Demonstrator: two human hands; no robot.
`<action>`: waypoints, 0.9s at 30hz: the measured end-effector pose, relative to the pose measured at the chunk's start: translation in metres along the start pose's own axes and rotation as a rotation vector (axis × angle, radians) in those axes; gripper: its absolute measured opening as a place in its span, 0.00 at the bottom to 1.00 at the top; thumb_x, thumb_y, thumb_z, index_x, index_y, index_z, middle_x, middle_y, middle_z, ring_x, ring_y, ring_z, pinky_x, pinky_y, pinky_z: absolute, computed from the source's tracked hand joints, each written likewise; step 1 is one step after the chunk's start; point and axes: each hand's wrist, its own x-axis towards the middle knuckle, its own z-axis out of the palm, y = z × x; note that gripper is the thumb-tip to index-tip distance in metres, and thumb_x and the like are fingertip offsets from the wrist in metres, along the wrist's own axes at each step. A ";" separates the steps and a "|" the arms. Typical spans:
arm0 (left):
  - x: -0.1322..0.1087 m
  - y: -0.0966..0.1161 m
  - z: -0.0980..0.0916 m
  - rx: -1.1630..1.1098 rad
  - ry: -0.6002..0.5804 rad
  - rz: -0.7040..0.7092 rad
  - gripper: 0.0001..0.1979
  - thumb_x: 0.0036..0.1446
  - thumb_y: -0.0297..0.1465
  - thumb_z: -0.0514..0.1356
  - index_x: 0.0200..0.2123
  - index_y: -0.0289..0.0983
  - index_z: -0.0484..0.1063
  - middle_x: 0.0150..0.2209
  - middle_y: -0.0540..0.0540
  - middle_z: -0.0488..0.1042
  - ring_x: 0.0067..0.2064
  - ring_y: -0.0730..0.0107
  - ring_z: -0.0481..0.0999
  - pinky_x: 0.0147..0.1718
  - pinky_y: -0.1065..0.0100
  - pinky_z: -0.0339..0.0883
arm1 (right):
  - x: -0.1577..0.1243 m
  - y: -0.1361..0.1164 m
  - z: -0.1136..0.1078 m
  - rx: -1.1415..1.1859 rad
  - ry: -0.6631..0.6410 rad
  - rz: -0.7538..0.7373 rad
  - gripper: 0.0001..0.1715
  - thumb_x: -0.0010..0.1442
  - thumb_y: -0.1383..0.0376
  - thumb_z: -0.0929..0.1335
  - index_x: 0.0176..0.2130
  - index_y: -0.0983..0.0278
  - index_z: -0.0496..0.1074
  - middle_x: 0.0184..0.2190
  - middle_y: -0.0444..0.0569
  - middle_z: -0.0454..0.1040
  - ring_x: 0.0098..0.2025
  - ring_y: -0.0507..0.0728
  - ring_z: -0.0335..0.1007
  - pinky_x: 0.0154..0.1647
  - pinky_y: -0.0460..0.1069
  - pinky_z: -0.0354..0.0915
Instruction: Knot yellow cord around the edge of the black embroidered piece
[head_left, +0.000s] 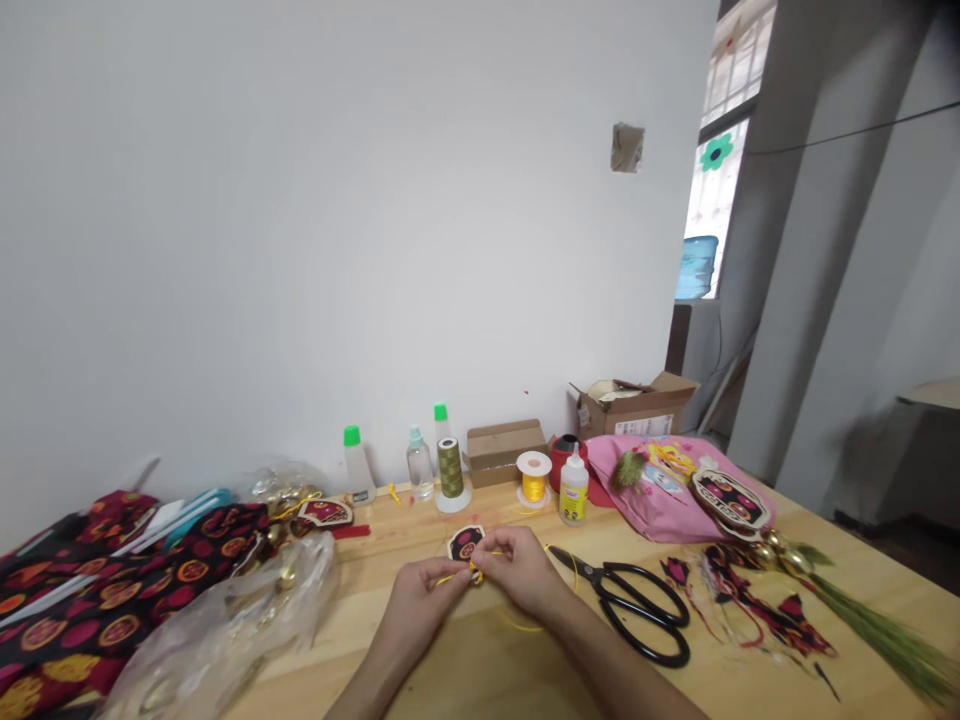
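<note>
My left hand [421, 604] and my right hand [525, 574] meet over the middle of the table, fingers pinched. Between the fingertips runs a thin yellow cord [444, 580], and both hands grip it. A small shiny piece [477, 577] sits on the cord at the fingertips; its kind is too small to tell. Just beyond lies a dark fabric ornament [465, 543] with a pale border, partly covered by my right fingers. Loops of the cord trail under and beside my right hand. Black-handled scissors [637, 600] rest to the right of it, blades toward the hand.
At the back stand a glue bottle [574, 492], a yellow cord spool [534, 482], an olive thread cone [450, 470] and cardboard boxes [506, 450]. Patterned fabric [187, 580] and a plastic bag [247, 620] lie left. Right are a pink bag [637, 500], fabric scraps [772, 610] and a green tassel [885, 635].
</note>
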 end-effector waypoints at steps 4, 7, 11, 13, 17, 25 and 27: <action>0.000 0.000 -0.001 -0.125 0.011 -0.045 0.12 0.40 0.35 0.60 0.27 0.32 0.74 0.25 0.45 0.76 0.26 0.68 0.71 0.26 0.73 0.62 | 0.000 -0.004 0.000 -0.004 0.014 -0.017 0.07 0.43 0.66 0.64 0.22 0.68 0.70 0.19 0.44 0.70 0.22 0.49 0.64 0.24 0.43 0.59; 0.001 0.000 0.000 -0.159 -0.003 -0.048 0.13 0.39 0.34 0.61 0.28 0.31 0.73 0.26 0.44 0.76 0.27 0.69 0.71 0.26 0.74 0.61 | 0.000 -0.004 0.000 -0.020 0.035 -0.015 0.07 0.43 0.66 0.65 0.21 0.68 0.70 0.19 0.44 0.70 0.22 0.49 0.63 0.24 0.43 0.58; 0.001 -0.002 0.001 -0.153 -0.021 -0.061 0.13 0.39 0.36 0.60 0.26 0.31 0.74 0.24 0.45 0.76 0.26 0.70 0.71 0.25 0.74 0.60 | -0.001 -0.005 0.000 0.030 0.027 0.010 0.09 0.42 0.63 0.66 0.21 0.68 0.70 0.19 0.44 0.70 0.22 0.49 0.63 0.25 0.44 0.58; 0.002 -0.003 0.000 -0.181 -0.014 -0.081 0.13 0.39 0.36 0.60 0.26 0.31 0.74 0.24 0.46 0.76 0.25 0.70 0.71 0.24 0.74 0.60 | -0.002 -0.007 0.000 0.050 0.018 0.017 0.09 0.41 0.63 0.66 0.21 0.69 0.70 0.19 0.44 0.70 0.22 0.49 0.62 0.25 0.44 0.58; 0.001 -0.004 0.000 -0.221 -0.017 -0.099 0.12 0.38 0.35 0.62 0.25 0.31 0.73 0.22 0.46 0.76 0.24 0.71 0.70 0.23 0.75 0.59 | -0.002 -0.009 0.001 0.042 0.010 0.035 0.08 0.41 0.64 0.66 0.21 0.69 0.70 0.18 0.43 0.69 0.21 0.49 0.61 0.24 0.43 0.57; -0.001 0.000 0.000 -0.269 -0.043 -0.116 0.11 0.38 0.33 0.62 0.25 0.31 0.73 0.22 0.47 0.75 0.22 0.74 0.69 0.22 0.76 0.59 | -0.001 -0.003 0.003 0.059 0.017 0.061 0.10 0.41 0.62 0.66 0.21 0.69 0.70 0.17 0.42 0.67 0.20 0.47 0.57 0.21 0.42 0.54; -0.001 0.000 0.000 -0.244 -0.016 -0.117 0.10 0.38 0.33 0.62 0.23 0.31 0.73 0.20 0.47 0.75 0.20 0.76 0.68 0.21 0.77 0.58 | -0.002 -0.004 0.004 0.064 0.014 0.068 0.11 0.41 0.62 0.67 0.21 0.69 0.69 0.17 0.42 0.66 0.19 0.46 0.56 0.20 0.41 0.53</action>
